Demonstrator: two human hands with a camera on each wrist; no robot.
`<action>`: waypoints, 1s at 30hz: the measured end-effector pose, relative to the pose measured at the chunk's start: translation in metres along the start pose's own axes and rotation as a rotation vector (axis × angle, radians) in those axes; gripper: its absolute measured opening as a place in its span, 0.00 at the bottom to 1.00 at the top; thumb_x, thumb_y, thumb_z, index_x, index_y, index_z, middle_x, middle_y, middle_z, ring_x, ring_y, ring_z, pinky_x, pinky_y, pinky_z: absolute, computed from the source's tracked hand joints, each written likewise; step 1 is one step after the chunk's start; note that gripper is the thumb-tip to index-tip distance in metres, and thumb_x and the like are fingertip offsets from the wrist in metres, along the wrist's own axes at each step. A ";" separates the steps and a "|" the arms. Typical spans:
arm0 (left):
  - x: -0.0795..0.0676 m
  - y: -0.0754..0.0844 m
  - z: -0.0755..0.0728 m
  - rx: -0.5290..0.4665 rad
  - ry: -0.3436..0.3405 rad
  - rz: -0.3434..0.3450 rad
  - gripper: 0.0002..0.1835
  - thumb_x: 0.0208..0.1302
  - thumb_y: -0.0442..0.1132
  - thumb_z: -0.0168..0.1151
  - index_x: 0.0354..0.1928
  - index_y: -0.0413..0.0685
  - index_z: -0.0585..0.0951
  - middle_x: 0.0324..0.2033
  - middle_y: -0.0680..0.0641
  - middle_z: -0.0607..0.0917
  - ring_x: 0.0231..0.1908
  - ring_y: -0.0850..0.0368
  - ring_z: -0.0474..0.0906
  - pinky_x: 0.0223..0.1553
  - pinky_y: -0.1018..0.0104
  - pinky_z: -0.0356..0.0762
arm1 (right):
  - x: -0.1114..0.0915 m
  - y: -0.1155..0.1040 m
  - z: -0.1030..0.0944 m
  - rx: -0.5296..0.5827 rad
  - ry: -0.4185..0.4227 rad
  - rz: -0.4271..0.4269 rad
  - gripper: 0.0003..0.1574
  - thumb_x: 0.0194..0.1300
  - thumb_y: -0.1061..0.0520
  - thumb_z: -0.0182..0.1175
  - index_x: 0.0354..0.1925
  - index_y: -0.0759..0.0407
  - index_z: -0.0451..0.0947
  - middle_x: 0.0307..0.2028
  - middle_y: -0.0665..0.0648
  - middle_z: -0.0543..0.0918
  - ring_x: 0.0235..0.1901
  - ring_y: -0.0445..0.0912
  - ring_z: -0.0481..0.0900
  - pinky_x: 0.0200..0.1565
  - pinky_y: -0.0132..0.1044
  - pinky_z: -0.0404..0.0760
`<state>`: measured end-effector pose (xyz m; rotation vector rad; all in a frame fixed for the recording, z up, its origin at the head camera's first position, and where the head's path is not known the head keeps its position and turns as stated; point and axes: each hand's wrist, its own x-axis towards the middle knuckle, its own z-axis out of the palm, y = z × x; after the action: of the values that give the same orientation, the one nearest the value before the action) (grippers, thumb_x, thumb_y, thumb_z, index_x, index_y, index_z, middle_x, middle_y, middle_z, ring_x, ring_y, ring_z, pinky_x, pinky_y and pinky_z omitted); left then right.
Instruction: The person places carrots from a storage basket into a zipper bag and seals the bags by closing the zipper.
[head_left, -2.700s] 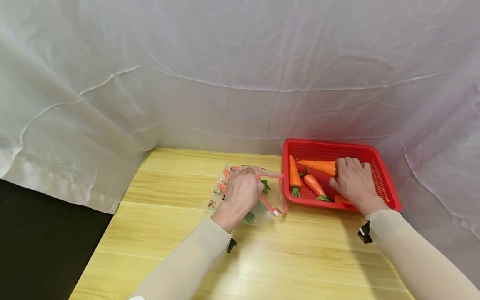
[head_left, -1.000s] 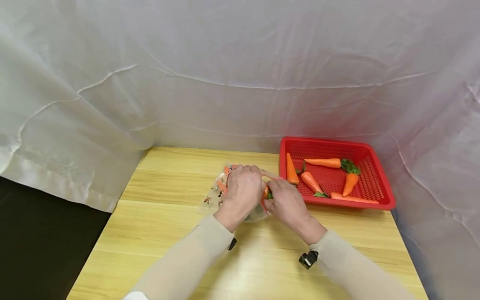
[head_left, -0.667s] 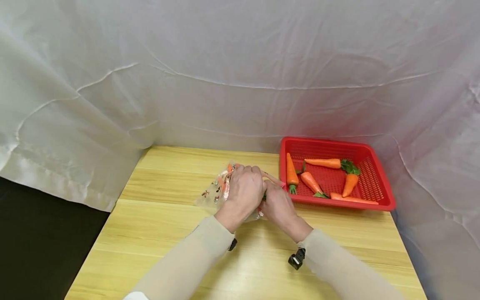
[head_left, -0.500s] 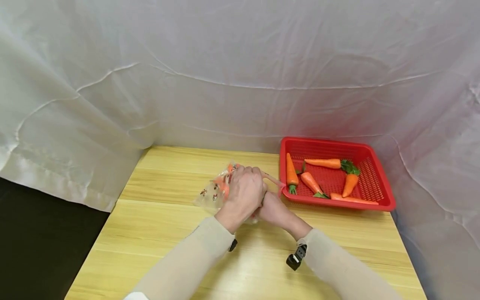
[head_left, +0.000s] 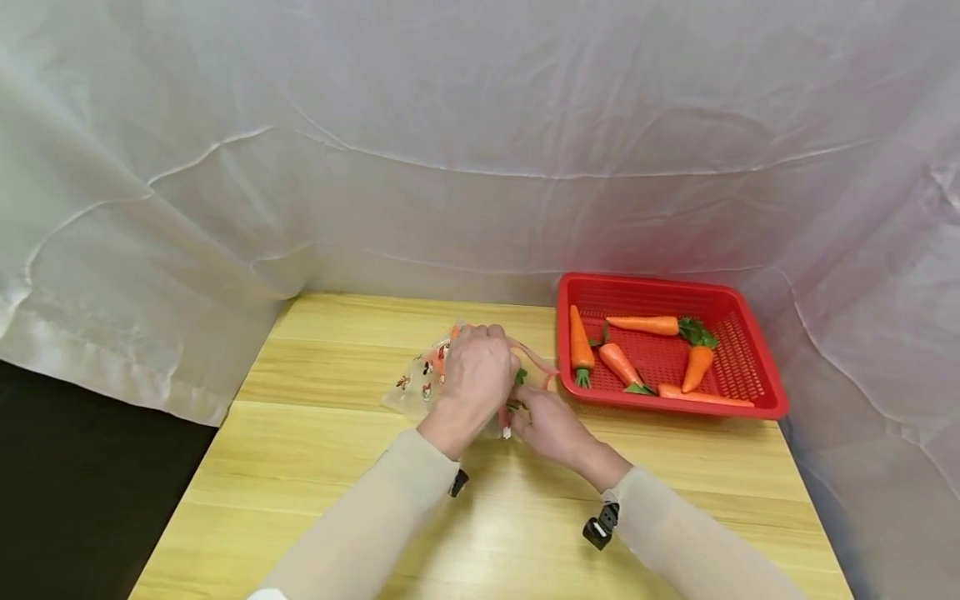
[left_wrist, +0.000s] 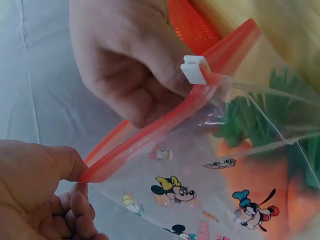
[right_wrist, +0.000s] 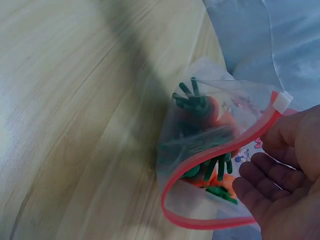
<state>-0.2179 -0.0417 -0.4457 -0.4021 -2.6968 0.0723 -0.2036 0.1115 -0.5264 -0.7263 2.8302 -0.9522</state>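
Bag lies under the left grip, which pinches its rim, apparently to spread it open for the right grip, whose fingers bend loosely there, holding nothing visible. Carrots show inside; the basket sits beyond the right grip, probably for easy reach.

High head view facing forward and down, close wrist views, shared bag

Fingers on clear printed bag
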 end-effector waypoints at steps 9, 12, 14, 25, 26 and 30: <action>0.002 -0.010 -0.005 -0.125 -0.081 -0.060 0.13 0.69 0.44 0.65 0.28 0.47 0.77 0.21 0.52 0.75 0.25 0.56 0.70 0.42 0.62 0.74 | -0.018 0.012 -0.016 -0.164 0.190 -0.174 0.07 0.67 0.62 0.68 0.45 0.59 0.84 0.41 0.53 0.86 0.41 0.47 0.81 0.40 0.44 0.83; 0.002 -0.010 -0.005 -0.132 -0.081 -0.060 0.14 0.70 0.44 0.65 0.28 0.47 0.76 0.21 0.52 0.75 0.25 0.56 0.70 0.41 0.62 0.73 | -0.021 0.019 -0.027 -0.254 0.254 -0.256 0.06 0.66 0.61 0.71 0.41 0.58 0.83 0.37 0.52 0.84 0.39 0.48 0.80 0.38 0.43 0.82; 0.001 -0.010 -0.004 -0.126 -0.063 -0.053 0.14 0.69 0.43 0.65 0.27 0.47 0.76 0.20 0.52 0.75 0.24 0.56 0.70 0.41 0.62 0.73 | -0.023 0.024 -0.036 -0.296 0.292 -0.301 0.06 0.65 0.61 0.71 0.39 0.58 0.82 0.36 0.52 0.83 0.37 0.49 0.79 0.38 0.43 0.82; -0.007 -0.009 0.002 -0.128 0.023 -0.026 0.12 0.66 0.40 0.65 0.25 0.46 0.77 0.19 0.51 0.77 0.24 0.55 0.72 0.37 0.63 0.75 | -0.024 0.062 -0.091 -0.464 0.373 -0.340 0.05 0.64 0.62 0.68 0.35 0.60 0.80 0.30 0.55 0.79 0.33 0.54 0.77 0.37 0.49 0.76; -0.007 -0.009 0.002 -0.135 0.018 -0.026 0.11 0.66 0.40 0.64 0.26 0.45 0.78 0.20 0.50 0.79 0.25 0.55 0.74 0.38 0.62 0.76 | -0.024 0.066 -0.096 -0.473 0.373 -0.328 0.04 0.64 0.62 0.67 0.34 0.60 0.80 0.29 0.55 0.79 0.33 0.54 0.77 0.37 0.50 0.76; -0.008 -0.008 0.003 -0.148 0.006 -0.023 0.11 0.67 0.41 0.64 0.27 0.45 0.79 0.21 0.49 0.81 0.27 0.53 0.77 0.39 0.61 0.77 | -0.027 0.087 -0.114 -0.526 0.397 -0.295 0.05 0.66 0.62 0.65 0.32 0.61 0.79 0.28 0.57 0.81 0.31 0.57 0.78 0.36 0.53 0.76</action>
<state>-0.2143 -0.0512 -0.4508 -0.4145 -2.7088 -0.1358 -0.2393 0.2480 -0.4882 -1.1410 3.4462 -0.3915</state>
